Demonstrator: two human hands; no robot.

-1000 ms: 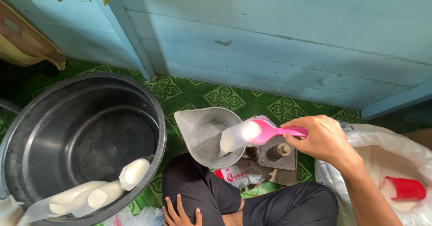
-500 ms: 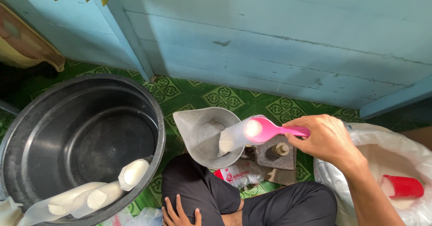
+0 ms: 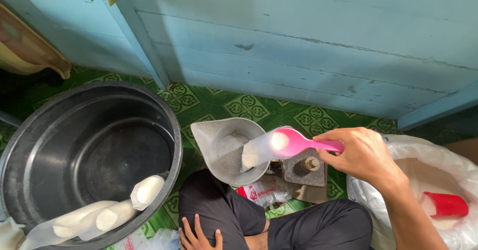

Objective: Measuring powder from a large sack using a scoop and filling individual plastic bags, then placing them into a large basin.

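My right hand (image 3: 366,156) grips a pink plastic spoon (image 3: 298,143) by its handle, with white powder in its bowl. The spoon's tip sits in the mouth of a small clear plastic bag (image 3: 258,152) partly filled with white powder. That bag lies in the grey metal pan (image 3: 212,130) of a small weighing scale (image 3: 302,169). My left hand (image 3: 198,236) rests open on my dark trouser leg at the bottom edge, holding nothing.
A big black basin (image 3: 59,125) on the left holds several filled white bags (image 3: 112,207). At the right, a large white sack (image 3: 438,153) of powder holds a red cup (image 3: 445,204). A light blue wooden wall (image 3: 308,41) stands behind; green patterned flooring lies underneath.
The spoon has tipped a little further into the small bag's mouth. My left hand has stayed on my leg.
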